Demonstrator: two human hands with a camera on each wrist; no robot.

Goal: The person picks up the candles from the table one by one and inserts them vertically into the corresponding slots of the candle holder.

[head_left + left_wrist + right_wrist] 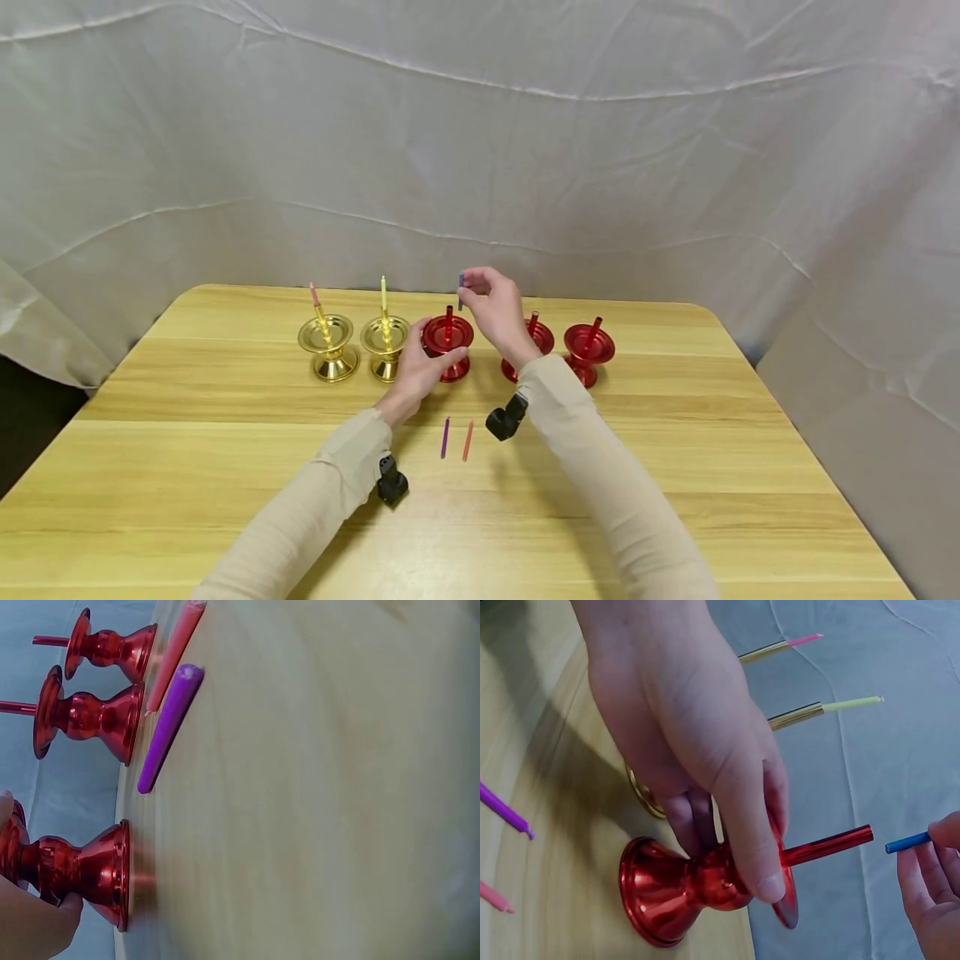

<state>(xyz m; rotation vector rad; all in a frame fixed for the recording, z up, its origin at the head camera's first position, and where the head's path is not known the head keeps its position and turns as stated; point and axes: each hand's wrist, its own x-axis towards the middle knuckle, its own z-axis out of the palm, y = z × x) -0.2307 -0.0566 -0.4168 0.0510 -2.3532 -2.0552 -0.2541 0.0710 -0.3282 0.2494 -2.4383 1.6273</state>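
Note:
My left hand (422,367) grips a red candle holder (448,336), thumb across its dish and fingers round its stem. Its thin upright tube points up from the middle of the dish. Above that tube, my right hand (495,308) pinches a blue candle (461,292) between thumb and fingers. In the right wrist view the lower end of the blue candle (907,842) is just apart from the mouth of the red tube (832,844). A purple candle (445,437) and a coral candle (468,440) lie on the table in front of the holder.
Left of my hands stand two gold candle holders (335,363), one with a pink candle (314,294), the other with a yellow candle (384,293). Two more red holders (588,343) stand to the right, one partly behind my right wrist. A pale curtain (480,150) hangs behind the wooden table (675,467).

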